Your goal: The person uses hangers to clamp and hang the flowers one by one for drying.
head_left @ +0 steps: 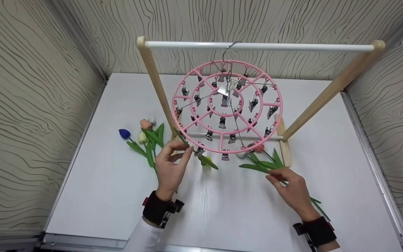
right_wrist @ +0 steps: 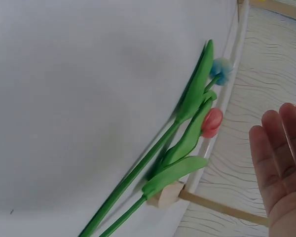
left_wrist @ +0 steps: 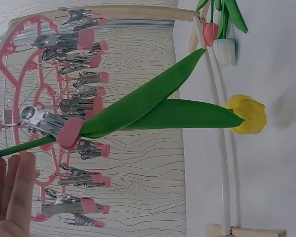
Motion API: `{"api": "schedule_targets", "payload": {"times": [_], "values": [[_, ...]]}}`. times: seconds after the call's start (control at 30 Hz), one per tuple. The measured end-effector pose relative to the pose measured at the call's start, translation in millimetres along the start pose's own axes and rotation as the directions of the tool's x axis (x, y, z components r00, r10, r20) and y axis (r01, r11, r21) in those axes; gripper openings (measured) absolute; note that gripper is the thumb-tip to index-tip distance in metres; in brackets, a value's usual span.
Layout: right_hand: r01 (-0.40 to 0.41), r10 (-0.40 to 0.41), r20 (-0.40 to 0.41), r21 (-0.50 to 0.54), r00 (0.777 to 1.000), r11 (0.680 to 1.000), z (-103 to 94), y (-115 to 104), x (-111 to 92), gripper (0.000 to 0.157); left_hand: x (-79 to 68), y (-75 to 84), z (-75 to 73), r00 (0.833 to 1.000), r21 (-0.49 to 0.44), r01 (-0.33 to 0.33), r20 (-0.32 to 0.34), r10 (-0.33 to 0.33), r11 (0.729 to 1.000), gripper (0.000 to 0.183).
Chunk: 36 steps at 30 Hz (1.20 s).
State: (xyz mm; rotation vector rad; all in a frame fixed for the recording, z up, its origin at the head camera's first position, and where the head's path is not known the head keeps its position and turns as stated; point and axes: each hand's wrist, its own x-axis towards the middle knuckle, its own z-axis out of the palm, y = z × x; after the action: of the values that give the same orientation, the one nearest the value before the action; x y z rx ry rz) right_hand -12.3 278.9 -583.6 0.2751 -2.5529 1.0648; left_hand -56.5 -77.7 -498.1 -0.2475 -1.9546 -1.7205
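Note:
A yellow artificial tulip (left_wrist: 246, 114) hangs head down, its leaves and stem caught in a metal clip (left_wrist: 49, 126) with pink tips at the rim of the pink round clip hanger (head_left: 280, 104). My left hand (head_left: 170, 168) pinches the stem above that clip; in the left wrist view only part of the hand shows. Over the right side of the table, my right hand (head_left: 292, 189) is held with relaxed fingers and nothing in its grasp. Below it lie a red tulip (right_wrist: 212, 122) and a pale blue-white tulip (right_wrist: 220, 70), apart from the fingers.
The hanger hooks over a white rod (head_left: 292, 46) on a wooden stand (head_left: 331, 94). Many other clips dangle around its rings. Left of the stand lie several tulips, among them a blue one (head_left: 124, 133) and an orange one (head_left: 145, 124). Patterned walls enclose the white table (head_left: 93, 182).

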Motion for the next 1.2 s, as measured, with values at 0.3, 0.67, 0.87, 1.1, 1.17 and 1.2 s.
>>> {"api": "schedule_targets", "payload": {"times": [0.3,0.67,0.87,1.1,1.17,1.2], "values": [[-0.135,0.167,0.111,-0.247,0.980,0.959,-7.1,24,-4,0.022,-9.0,-9.0,-4.7,0.993,0.027,0.111,-0.035,-0.110,0.993,0.017],[-0.296,0.367,0.184,-0.326,0.912,0.898,-30.2,47,-13,0.027,-37.1,-23.2,-8.8,0.980,0.054,0.198,-0.029,-0.197,0.979,0.018],[-0.342,0.430,0.212,-0.351,0.878,0.872,-42.2,58,-21,0.028,-58.0,-30.0,-4.7,0.972,0.105,0.232,0.002,-0.233,0.967,0.015],[-0.352,0.462,0.236,-0.391,0.855,0.850,-52.6,68,-30,0.028,-75.5,-32.1,2.6,0.954,0.122,0.284,0.061,-0.292,0.951,0.015],[-0.362,0.474,0.247,-0.390,0.845,0.847,-53.9,70,-31,0.027,-79.0,-32.3,4.8,0.953,0.119,0.281,0.080,-0.291,0.952,0.016],[-0.364,0.477,0.252,-0.387,0.842,0.847,-54.1,71,-32,0.026,-80.6,-32.4,5.9,0.953,0.117,0.278,0.090,-0.289,0.953,0.016]]}}
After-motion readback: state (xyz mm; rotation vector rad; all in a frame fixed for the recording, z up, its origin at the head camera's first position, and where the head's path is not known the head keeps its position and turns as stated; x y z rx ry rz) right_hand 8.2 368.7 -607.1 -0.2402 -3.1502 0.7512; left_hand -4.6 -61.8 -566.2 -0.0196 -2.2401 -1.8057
